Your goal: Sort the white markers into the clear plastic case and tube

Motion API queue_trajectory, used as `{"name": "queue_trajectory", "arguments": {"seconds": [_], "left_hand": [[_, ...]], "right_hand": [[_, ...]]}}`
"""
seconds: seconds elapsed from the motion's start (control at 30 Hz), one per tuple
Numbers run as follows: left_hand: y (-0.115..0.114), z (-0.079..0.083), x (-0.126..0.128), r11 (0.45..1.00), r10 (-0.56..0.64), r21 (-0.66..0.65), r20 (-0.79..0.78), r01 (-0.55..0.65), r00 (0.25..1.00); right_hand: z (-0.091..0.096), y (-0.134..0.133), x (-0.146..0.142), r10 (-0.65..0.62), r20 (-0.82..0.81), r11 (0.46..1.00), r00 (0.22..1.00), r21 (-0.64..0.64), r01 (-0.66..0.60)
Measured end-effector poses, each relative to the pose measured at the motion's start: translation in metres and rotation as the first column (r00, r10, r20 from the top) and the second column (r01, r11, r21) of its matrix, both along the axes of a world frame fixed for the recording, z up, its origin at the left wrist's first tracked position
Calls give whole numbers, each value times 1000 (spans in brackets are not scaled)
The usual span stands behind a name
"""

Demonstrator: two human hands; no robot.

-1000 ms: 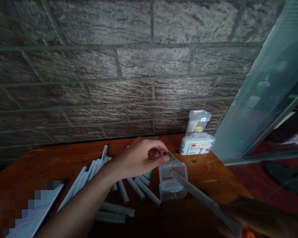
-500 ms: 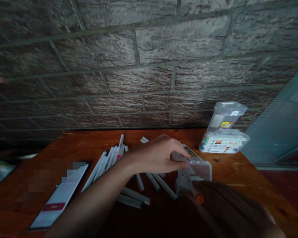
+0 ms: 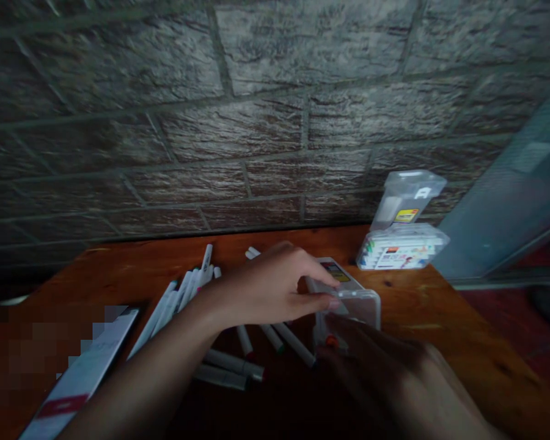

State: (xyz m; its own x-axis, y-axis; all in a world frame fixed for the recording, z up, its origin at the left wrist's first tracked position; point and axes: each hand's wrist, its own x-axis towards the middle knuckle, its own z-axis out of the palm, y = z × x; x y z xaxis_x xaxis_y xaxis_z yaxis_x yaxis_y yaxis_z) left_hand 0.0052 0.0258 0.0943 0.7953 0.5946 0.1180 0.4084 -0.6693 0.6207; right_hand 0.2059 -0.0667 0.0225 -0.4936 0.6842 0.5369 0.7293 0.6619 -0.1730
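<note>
My left hand (image 3: 275, 287) reaches across to a clear plastic case (image 3: 371, 305), its thumb and index finger closed on the case's edge. The case lies with its lid folded back, and a yellow and dark label shows on its far part. Low over the case's near side, my right hand (image 3: 389, 366) is shut on a marker (image 3: 332, 341); only its orange end shows clearly. The fingers of that hand are dark and partly blurred. Several white markers (image 3: 238, 363) lie loose on the wooden table, some partly behind my left forearm.
A filled marker case (image 3: 403, 253) stands at the back right, with a tall clear container (image 3: 407, 198) behind it. A phone (image 3: 82, 379) lies at the left of the wooden table (image 3: 440, 318). A brick wall (image 3: 256, 140) rises behind the table.
My right hand has moved left and inward with the marker, whose orange end is now closer to my left thumb. My left hand stays at the case. The view has shifted slightly.
</note>
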Motion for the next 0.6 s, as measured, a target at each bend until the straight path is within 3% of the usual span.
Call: {"name": "queue_trajectory", "arguments": {"seconds": [0.27, 0.6], "left_hand": [[-1, -1, 2, 999, 37, -7, -21, -37, 999], [0, -1, 2, 998, 60, -16, -55, -61, 997]], "right_hand": [[6, 0, 0, -22, 169, 978, 985, -199, 56], [14, -2, 1, -34, 95, 948, 995, -312, 62]]}}
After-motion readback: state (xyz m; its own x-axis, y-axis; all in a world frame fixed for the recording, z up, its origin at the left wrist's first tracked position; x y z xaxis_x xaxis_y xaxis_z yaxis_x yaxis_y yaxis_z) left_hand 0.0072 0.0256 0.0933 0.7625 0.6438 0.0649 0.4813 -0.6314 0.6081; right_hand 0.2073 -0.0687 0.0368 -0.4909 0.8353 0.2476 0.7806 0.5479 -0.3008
